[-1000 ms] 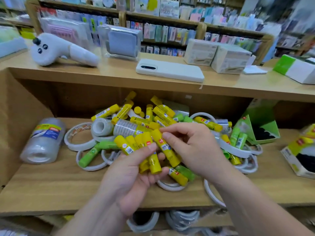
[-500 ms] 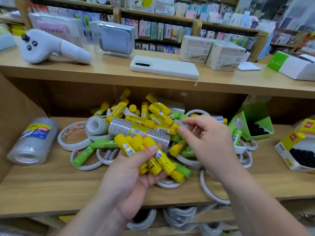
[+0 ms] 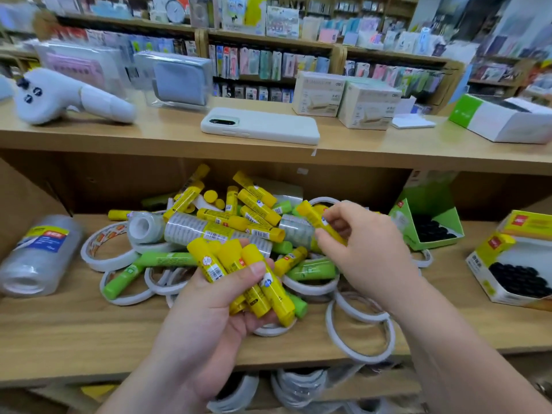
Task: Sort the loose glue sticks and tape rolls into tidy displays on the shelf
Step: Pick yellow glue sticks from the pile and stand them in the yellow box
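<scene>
Head view: my right hand [image 3: 366, 249], which was digging into the pile [image 3: 239, 218] half a second ago, now pinches one yellow glue stick [image 3: 315, 218] lifted just above the pile. My left hand [image 3: 209, 309] still grips its bundle of yellow sticks [image 3: 239, 270] at the pile's near edge.

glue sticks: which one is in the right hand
The lone yellow stick pinched in the right hand, held over the pile; the left hand grips a bundle of several.
</scene>
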`<state>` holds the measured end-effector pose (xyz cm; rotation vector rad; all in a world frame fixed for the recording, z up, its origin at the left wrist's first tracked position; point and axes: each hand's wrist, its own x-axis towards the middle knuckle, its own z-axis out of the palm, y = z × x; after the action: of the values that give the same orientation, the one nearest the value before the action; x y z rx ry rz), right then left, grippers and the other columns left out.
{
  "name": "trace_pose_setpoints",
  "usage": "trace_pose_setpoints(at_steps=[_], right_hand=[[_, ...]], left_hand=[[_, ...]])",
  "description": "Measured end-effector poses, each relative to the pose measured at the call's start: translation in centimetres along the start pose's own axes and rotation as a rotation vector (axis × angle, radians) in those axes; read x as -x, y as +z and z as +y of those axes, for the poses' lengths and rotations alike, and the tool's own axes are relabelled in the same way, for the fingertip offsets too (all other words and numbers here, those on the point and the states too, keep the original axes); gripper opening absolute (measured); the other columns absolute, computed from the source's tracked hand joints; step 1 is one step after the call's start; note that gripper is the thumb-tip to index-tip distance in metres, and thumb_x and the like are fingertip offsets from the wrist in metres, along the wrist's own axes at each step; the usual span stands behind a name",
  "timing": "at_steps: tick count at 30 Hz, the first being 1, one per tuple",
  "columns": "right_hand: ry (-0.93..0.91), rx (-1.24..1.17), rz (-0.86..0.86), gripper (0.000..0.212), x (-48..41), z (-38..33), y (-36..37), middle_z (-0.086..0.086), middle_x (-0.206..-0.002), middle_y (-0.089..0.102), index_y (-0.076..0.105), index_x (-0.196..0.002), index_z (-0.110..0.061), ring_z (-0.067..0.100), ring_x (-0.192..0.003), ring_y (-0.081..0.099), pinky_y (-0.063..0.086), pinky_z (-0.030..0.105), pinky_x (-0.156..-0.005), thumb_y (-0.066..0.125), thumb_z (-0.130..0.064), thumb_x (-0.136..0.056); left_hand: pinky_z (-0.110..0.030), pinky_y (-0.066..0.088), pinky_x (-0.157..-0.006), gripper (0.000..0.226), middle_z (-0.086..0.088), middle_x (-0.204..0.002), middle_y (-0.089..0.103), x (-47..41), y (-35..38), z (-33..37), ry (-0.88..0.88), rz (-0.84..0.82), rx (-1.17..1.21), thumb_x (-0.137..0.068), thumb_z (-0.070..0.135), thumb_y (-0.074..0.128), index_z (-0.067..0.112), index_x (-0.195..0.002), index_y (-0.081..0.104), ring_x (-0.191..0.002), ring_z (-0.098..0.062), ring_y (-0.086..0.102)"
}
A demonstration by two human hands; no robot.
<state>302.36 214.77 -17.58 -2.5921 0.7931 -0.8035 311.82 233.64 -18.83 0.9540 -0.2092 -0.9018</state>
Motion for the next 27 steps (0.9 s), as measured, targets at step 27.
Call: trace_pose_setpoints(at_steps=[27], right_hand=[[0.199, -0.519, 0.084, 0.033, 6.7, 30.6, -21.6, -0.003, -0.083, 0.073, 0.064, -0.092, -0.028, 0.015, -0.075, 0.069, 0.061, 0.034, -0.069, 0.085, -0.009, -0.076]], left_hand=[[-0.054, 0.056, -0.073, 0.05, -0.012, -0.098, 0.076, -5.4, 26.7, -22.8, 0.065, 0.014, -0.48, -0.062, 0.013, 0.084, 0.032, -0.105, 0.069, -0.086, -0.029, 0.072]])
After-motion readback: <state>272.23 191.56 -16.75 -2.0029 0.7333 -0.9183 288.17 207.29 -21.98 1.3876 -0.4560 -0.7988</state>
